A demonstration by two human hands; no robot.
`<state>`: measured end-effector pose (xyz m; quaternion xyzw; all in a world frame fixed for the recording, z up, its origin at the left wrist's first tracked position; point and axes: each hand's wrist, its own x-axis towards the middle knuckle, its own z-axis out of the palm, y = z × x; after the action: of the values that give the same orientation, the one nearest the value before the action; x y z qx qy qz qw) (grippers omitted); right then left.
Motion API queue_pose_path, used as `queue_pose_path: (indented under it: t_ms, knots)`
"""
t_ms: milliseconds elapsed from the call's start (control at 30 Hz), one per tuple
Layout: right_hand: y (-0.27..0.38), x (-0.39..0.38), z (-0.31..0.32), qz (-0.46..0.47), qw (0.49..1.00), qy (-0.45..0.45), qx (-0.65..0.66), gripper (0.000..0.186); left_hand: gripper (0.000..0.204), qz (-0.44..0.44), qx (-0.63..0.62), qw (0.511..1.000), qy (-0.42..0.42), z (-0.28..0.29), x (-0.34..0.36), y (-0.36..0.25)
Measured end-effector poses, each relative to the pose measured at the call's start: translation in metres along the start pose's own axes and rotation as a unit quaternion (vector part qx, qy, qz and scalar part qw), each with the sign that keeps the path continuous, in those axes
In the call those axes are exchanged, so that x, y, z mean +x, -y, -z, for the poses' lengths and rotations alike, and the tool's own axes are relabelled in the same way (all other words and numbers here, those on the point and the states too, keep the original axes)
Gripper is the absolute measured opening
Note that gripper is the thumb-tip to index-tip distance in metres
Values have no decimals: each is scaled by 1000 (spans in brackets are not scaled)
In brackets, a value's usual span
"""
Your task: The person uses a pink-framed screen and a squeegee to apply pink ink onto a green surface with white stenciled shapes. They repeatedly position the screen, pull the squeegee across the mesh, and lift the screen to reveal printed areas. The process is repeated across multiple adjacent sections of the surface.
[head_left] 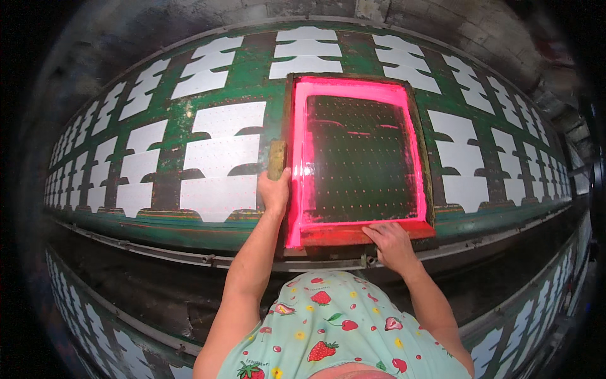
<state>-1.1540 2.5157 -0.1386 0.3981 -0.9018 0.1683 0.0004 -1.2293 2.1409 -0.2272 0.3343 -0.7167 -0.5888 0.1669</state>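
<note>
The person stood at a long green printing table (pixel 252 237), bent over a printing screen (pixel 360 158) that lay flat on it, a little right of the body. Its wooden frame enclosed a dark mesh with rows of small dots, and bright pink ink (pixel 353 88) ringed that mesh on every side, smeared most thickly along the left and the top.

The left hand (pixel 274 191) was closed around the lower end of a worn wooden block (pixel 276 159) at the screen's left side, with the thumb against the frame; I could not tell whether the block was fixed to it. The right hand (pixel 389 243) lay half curled over the red-stained near bar (pixel 334 235), fingers bent; how firmly it gripped was hidden from me.

On both sides and beyond, white cut panels (pixel 221 156) with curved notches lay in columns, those just left faintly dotted. A metal rail (pixel 183 254) ran along the near edge, close to the person's strawberry-print top (pixel 341 316).
</note>
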Motion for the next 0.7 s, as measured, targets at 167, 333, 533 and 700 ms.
queue_pose_path:
  t_ms: [167,333,533,700]
  knots:
    - [4,32,4,-37,997,72,-8,51,63,-64,49,994,-75,-2,-5,6]
    - [17,15,6,-56,995,79,-30,53,55,-124,62,987,-82,-3,-3,15]
    - [32,0,-19,-61,997,10,-46,66,50,-127,36,990,-49,-3,2,24]
    - [-7,34,-33,-29,995,-25,-94,61,46,-125,24,991,-49,-4,2,20]
